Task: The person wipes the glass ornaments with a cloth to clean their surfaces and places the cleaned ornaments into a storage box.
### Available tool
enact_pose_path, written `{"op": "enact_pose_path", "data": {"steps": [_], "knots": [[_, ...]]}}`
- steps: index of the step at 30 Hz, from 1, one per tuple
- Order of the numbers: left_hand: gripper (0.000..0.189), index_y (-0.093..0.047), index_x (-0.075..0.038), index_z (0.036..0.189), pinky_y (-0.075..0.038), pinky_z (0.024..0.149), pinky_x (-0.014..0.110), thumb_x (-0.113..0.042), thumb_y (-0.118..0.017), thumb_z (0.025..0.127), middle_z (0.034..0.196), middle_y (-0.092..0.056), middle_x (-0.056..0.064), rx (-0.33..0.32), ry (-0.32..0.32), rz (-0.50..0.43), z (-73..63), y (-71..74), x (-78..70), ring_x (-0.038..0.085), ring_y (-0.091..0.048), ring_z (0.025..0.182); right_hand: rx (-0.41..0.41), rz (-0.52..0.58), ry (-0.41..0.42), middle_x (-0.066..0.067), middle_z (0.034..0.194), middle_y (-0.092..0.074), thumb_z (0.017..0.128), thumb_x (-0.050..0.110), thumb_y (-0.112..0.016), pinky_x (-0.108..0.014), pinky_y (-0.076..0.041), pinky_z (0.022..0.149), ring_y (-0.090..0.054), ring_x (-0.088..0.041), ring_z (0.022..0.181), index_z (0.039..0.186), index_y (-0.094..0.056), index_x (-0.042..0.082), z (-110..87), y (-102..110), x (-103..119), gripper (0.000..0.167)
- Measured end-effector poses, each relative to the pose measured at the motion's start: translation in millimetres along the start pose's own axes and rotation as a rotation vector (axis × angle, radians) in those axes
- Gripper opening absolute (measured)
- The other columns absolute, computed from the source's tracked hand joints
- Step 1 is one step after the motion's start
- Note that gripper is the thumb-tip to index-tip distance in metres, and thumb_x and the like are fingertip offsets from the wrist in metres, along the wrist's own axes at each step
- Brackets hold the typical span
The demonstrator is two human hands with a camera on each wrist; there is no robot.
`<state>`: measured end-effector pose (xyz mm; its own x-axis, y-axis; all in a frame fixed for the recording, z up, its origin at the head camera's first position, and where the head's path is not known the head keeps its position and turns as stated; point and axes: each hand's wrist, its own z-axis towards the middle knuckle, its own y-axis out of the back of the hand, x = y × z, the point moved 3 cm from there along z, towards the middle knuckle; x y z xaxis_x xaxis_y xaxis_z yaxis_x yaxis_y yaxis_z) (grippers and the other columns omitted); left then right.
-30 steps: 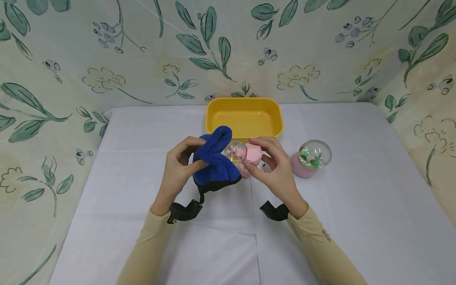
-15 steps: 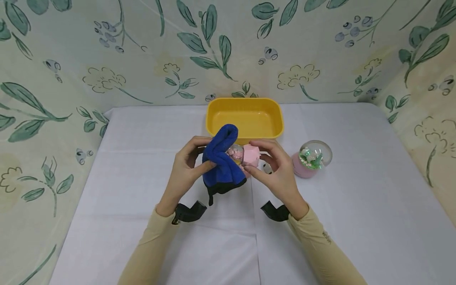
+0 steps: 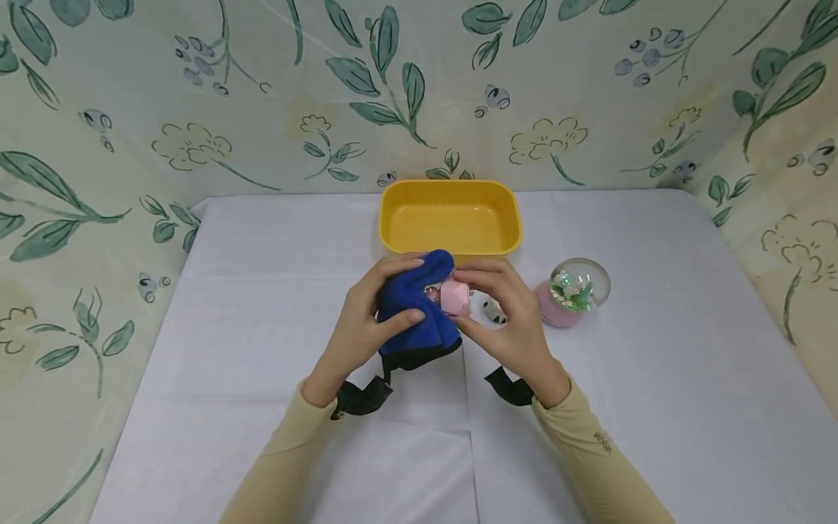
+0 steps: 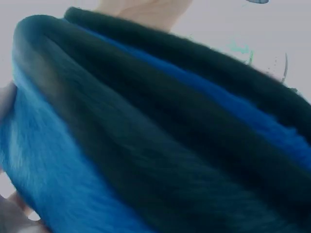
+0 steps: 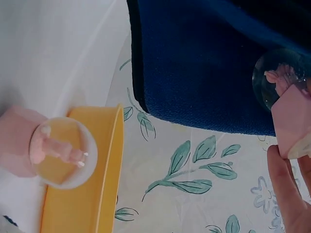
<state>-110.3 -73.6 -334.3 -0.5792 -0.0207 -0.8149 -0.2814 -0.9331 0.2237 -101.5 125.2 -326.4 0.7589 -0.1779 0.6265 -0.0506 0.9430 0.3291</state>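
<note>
Mind that globe

Your left hand grips the blue cloth, partly hiding the snow globe; your right hand pinches its pink base, near the yellow tray. A loose pinch could drop it

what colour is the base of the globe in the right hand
Pink; the base shows best in the right wrist view.
</note>
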Motion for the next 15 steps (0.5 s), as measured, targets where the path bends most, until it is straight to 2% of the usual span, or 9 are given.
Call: {"op": "enact_pose_path", "data": {"steps": [3,6,11,15], "knots": [[0.054,-0.051,-0.008,0.128,-0.039,0.103,0.041,-0.045,-0.06,0.092,0.139,-0.049,0.008,0.017,-0.038,0.066,-0.3,-4.5,-2.8,0.024,-0.046,0.126,-0.011,-0.095,0.083,-0.02,0.111,-0.059,0.088,0.029,-0.07,-0.024,-0.047,0.091,-0.056,-0.028,0.105,0.11,-0.063,-0.006,0.2,1,2,0.042],[0.052,-0.052,-0.005,0.127,-0.037,0.105,0.041,-0.042,-0.059,0.092,0.139,-0.048,0.011,0.033,-0.084,0.091,0.3,-7.3,-5.4,0.026,-0.045,0.127,-0.032,-0.101,0.103,-0.021,0.109,-0.06,0.087,0.029,-0.071,-0.023,-0.048,0.089,-0.057,-0.027,0.104,0.108,-0.063,-0.007,-1.4,2,1,0.043],[0.055,-0.049,-0.002,0.131,-0.03,0.109,0.042,-0.04,-0.056,0.093,0.145,-0.041,0.014,0.087,-0.141,0.119,4.1,-10.2,-7.2,0.028,-0.039,0.132,-0.079,-0.008,0.073,-0.024,0.107,-0.059,0.083,0.026,-0.075,-0.026,-0.051,0.085,-0.059,-0.025,0.103,0.106,-0.062,-0.012,-3.5,3,0,0.046],[0.057,-0.043,-0.004,0.137,-0.028,0.11,0.043,-0.042,-0.052,0.095,0.148,-0.033,0.015,0.13,-0.16,0.174,5.9,-11.8,-6.3,0.029,-0.034,0.135,-0.122,0.066,0.036,-0.023,0.107,-0.059,0.082,0.024,-0.076,-0.028,-0.052,0.085,-0.06,-0.025,0.102,0.107,-0.06,-0.014,-3.6,2,-1,0.048]]}}
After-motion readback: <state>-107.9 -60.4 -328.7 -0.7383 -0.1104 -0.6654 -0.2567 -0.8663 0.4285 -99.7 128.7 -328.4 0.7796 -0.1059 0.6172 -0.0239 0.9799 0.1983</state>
